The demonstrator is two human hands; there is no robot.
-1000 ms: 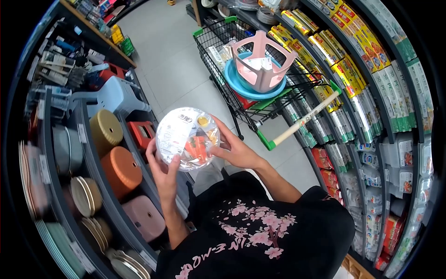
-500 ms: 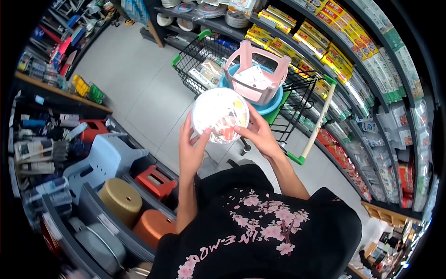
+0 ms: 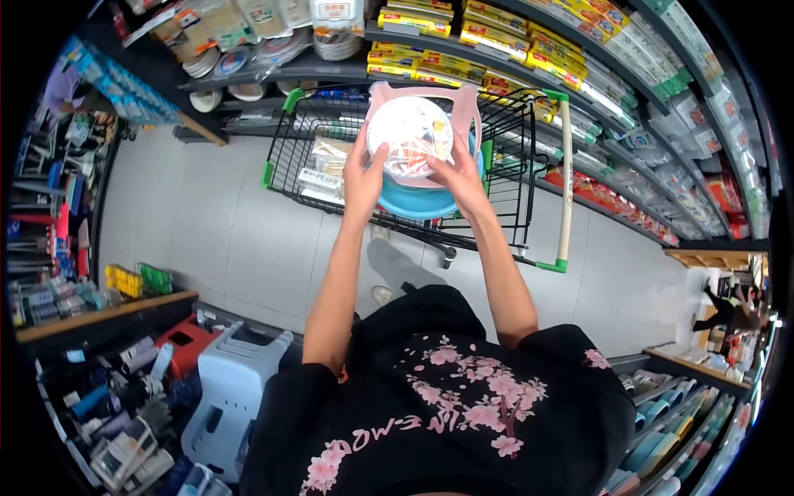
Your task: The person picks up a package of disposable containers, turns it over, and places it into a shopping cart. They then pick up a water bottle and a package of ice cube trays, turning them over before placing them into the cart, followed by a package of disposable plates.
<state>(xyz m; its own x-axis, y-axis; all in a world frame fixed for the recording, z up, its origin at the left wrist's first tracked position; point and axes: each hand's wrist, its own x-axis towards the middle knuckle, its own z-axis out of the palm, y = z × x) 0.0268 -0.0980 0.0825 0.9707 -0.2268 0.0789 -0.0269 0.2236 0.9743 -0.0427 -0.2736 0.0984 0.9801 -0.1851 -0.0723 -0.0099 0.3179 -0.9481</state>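
Note:
A round white package in clear wrap (image 3: 408, 132) is held between my two hands, over the shopping cart (image 3: 529, 174). My left hand (image 3: 364, 178) grips its left side, thumb on top. On the right side my right hand (image 3: 461, 179) holds it the same way. Just beneath the package is a pink plastic stool (image 3: 466, 107), partly hidden by it. The stool sits in a blue basin (image 3: 418, 202) in the cart. Packaged goods (image 3: 324, 178) lie in the cart's left part.
Shelves with yellow boxes (image 3: 496, 37) run behind the cart and to the right. Stacked plates (image 3: 337, 45) stand on the back shelf. A light blue plastic chair (image 3: 236, 372) and a red stool (image 3: 186, 343) are at the lower left. Farther off at right is another person (image 3: 728, 314).
The view has turned, and the cart now lies straight ahead. My hands have brought the package further over the cart, in front of the pink stool.

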